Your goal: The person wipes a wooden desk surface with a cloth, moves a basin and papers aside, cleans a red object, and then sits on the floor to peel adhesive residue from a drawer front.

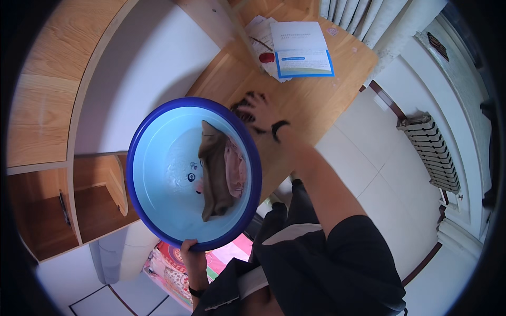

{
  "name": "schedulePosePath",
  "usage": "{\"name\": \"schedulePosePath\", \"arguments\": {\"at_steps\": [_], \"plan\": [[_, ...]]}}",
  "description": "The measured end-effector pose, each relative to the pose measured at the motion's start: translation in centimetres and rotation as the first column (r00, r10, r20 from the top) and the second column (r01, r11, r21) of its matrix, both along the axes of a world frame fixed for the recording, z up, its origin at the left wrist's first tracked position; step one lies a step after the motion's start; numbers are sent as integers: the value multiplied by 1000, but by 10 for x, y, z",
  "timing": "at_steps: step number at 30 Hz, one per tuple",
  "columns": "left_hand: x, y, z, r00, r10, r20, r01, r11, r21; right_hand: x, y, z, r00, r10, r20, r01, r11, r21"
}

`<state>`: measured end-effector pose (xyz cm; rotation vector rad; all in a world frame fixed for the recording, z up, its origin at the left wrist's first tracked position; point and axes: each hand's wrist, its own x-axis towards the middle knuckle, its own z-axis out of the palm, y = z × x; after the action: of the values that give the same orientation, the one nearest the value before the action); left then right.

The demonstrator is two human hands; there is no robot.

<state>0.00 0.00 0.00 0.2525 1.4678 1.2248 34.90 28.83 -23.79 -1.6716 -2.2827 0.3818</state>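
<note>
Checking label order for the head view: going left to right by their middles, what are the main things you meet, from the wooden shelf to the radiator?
Shelf → basin → right hand → booklet → radiator.

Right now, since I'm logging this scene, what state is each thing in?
Light-blue basin: opening toward the camera, gripped by its rim; whether it holds water, cannot tell.
Brown cloth: bunched in the basin.
Pink cloth: crumpled beside it.
Dark bundle: partly covered, blurred.
Booklet: open on the desk.
Curtain: hanging in folds.
Left hand: fingers closed on the rim.
Right hand: fingers spread over the bundle.
</note>
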Motion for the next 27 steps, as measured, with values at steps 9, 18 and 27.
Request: {"name": "schedulePosePath", "arguments": {"at_steps": [9,18,27], "plan": [[3,0,-16,996,92,8,-92,996,17,33,-15,-3,950,-307,-52,307,952,-4],[4,27,-21,998,-46,49,45,999,14,-223,-253,-6,804,17,-594,-83,993,-84],[5,40,-24,983,-143,113,139,989,46,29,-140,3,946,-58,-319,103,987,126]]}}
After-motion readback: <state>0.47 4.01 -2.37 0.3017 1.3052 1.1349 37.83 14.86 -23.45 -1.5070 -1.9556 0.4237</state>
